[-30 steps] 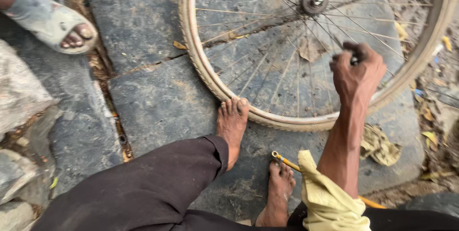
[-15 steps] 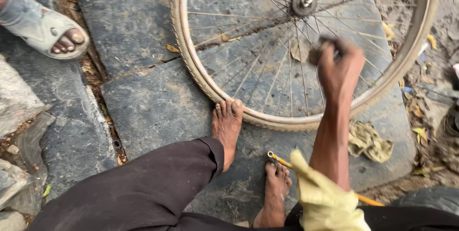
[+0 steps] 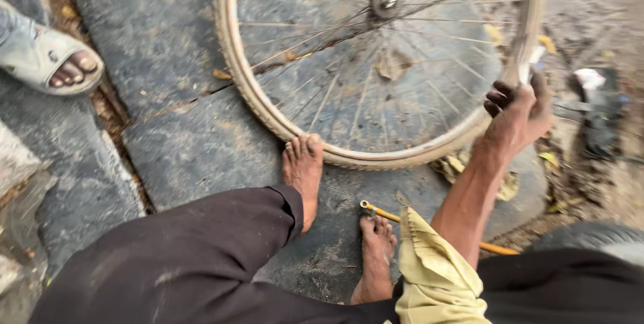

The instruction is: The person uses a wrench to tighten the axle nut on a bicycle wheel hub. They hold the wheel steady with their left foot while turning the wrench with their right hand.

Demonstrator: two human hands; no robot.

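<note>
At the right edge of the wheel [image 3: 376,76], the right hand [image 3: 516,116] is now gripping the rim [image 3: 526,42], fingers curled around it beside a small pale piece that is too blurred to identify. A second ago this hand was hovering over the spokes [image 3: 349,96], closed on a small dark tool near the middle of the wheel; half a second ago it was already swinging outward. So it is leaving the spokes and taking hold of the rim itself, which suggests work on the spokes is pausing while the wheel is being steadied or turned. Whether the tool is still in the palm cannot be told. The left hand is not showing anywhere in view.

The wheel is lying flat on the dark stone slabs [image 3: 181,143], its hub [image 3: 384,2] up and left of the hand and its near rim running just in front of the person's bare feet. One foot [image 3: 303,176] is pressing its toes against the rim; the other foot [image 3: 377,257] is resting behind it, touching a yellow-handled tool [image 3: 389,214] that is lying on the slab under the forearm. A crumpled rag [image 3: 463,170] is lying just outside the rim below the hand. Another person's sandalled foot [image 3: 60,66] is standing well apart at the far left.
</note>
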